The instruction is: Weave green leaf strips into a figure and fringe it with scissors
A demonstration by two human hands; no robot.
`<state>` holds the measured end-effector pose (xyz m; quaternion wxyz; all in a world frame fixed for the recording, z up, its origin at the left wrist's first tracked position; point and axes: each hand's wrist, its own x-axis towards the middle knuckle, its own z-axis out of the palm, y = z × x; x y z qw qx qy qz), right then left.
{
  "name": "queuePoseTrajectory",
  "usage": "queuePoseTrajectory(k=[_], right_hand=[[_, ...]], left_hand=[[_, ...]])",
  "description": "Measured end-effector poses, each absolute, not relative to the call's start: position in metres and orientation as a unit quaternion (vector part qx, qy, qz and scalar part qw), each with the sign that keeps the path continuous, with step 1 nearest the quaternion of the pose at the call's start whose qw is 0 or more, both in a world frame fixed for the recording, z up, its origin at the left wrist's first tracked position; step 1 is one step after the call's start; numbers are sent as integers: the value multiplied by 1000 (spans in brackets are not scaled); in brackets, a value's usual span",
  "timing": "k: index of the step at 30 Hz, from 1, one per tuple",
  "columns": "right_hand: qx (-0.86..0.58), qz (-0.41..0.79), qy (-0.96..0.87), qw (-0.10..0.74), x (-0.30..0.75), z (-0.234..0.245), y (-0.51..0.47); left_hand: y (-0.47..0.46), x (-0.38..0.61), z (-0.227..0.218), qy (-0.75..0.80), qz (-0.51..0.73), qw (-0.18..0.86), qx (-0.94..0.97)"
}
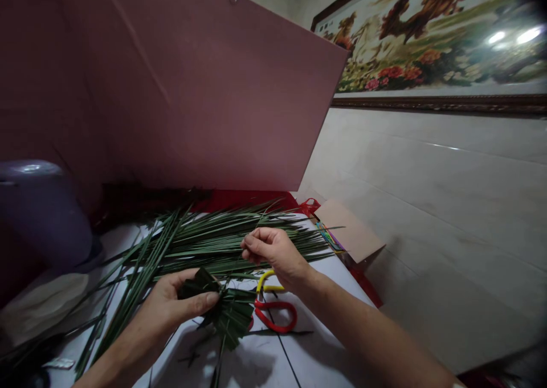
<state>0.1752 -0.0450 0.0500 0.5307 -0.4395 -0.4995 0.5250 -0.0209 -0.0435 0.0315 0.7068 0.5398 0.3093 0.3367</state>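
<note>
My left hand [183, 299] is closed around a folded, pleated green leaf piece [233, 319] that fans out toward the lower right. Thumb and fingers pinch it near its gathered top. To the upper right, my right hand [273, 251] is raised with its fingertips pressed together; anything held in that pinch is too thin to make out. Below my right hand lie scissors with a yellow handle loop and a red one [277, 317], partly hidden behind the leaf piece. Long narrow green leaves [213, 234] spread across the white table [337, 342] behind both hands.
A purple plastic container [47, 217] stands at the left, near a crumpled pale bag [43, 308]. An open cardboard box [350, 228] sits by the tiled wall at the right. A large pink panel [205, 92] rises behind the leaves. Leaf scraps lie in front.
</note>
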Motion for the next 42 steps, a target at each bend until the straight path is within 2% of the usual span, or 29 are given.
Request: queuePoseTrajectory(k=[19,29,36,42], right_hand=[[-443,530,-466,553,183,45,-35],[-449,529,-525,492,175,37,-41],[-427,569,-555,432,168,26,-45],[-426,588,-488,484,167,15,-40]], left_hand=[[-43,-16,26,369,373,674,521],[-39,-19,20,362,366,674,530],[-36,-17,12,367,373,663,536],[-32,-13,8,361,424,660,504]])
